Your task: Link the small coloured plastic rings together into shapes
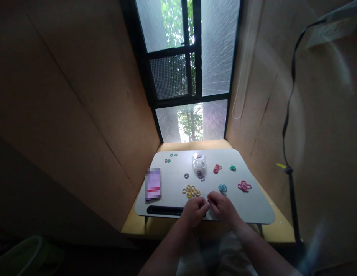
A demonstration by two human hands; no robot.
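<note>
My left hand and my right hand are closed close together above the front edge of a white lap table. Whatever their fingers pinch, if anything, is too small to make out. Just beyond my left hand lies a pile of yellow rings that look like small hair ties. Blue rings rest right behind my right hand. Farther back are purple rings, red rings, a green bunch and, to the right, pink rings.
A clear round container stands at the table's back. A single dark ring lies left of the purple ones, several rings at the back left. A blurred purple packet lies left. A black slot runs along the front. A cable hangs right.
</note>
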